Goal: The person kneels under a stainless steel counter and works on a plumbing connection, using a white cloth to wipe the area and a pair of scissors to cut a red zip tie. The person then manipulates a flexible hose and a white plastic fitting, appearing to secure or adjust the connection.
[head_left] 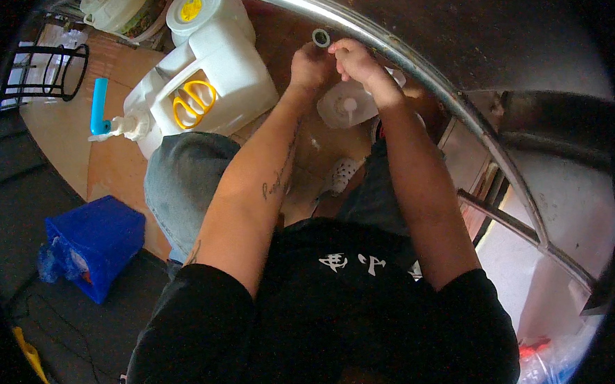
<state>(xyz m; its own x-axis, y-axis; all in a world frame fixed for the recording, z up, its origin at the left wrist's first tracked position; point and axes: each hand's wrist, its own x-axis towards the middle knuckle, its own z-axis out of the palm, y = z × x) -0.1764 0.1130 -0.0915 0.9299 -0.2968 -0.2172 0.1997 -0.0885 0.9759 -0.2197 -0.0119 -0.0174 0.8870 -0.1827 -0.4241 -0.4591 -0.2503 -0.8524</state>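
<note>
Both my arms reach forward, and my hands are close together near the metal rail. My left hand is closed around something with a pale ring-shaped rim and a dark middle; the rest of it is hidden by the fingers. My right hand is bent in a pinch at the right edge of that rim; what its fingertips hold, if anything, cannot be made out. Below the hands shows a translucent white plastic container, partly covered by my right wrist. Whether it joins the ringed thing is hidden.
A white jerrycan with a blue-handled tap lies left, yellow looped handles against it. Behind it stands a white lidded tub. A curved metal rail crosses ahead and right. A blue bag sits on the dark seat.
</note>
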